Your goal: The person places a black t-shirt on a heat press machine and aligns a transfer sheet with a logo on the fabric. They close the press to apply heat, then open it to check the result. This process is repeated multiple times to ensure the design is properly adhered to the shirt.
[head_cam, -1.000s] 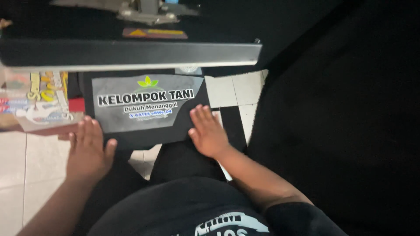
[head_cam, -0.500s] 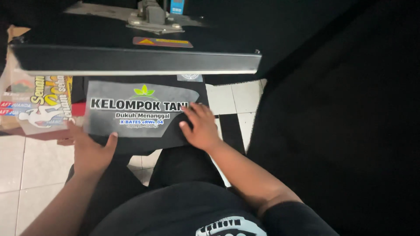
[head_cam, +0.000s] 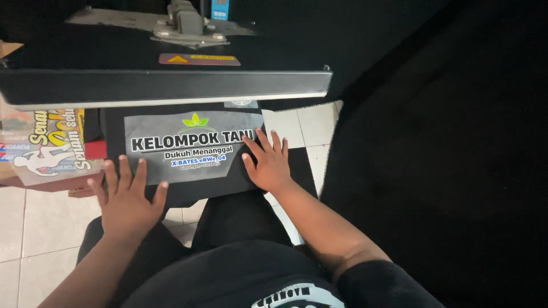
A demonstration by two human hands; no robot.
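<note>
A grey rectangular transfer sheet [head_cam: 191, 145] with white, black and blue lettering and a small green leaf mark lies flat between the two grips, its lower left corner under the left hand's [head_cam: 127, 202] fingertips and its right edge under the right hand's [head_cam: 268, 162] fingers. Left of the left grip lies a printed sheet [head_cam: 48, 145] in yellow, red and white with a white figure. Above both grips, a narrow red warning label [head_cam: 198, 59] with a yellow triangle sits on the press plate [head_cam: 171, 85]. A small blue tag [head_cam: 220, 8] stands further up.
</note>
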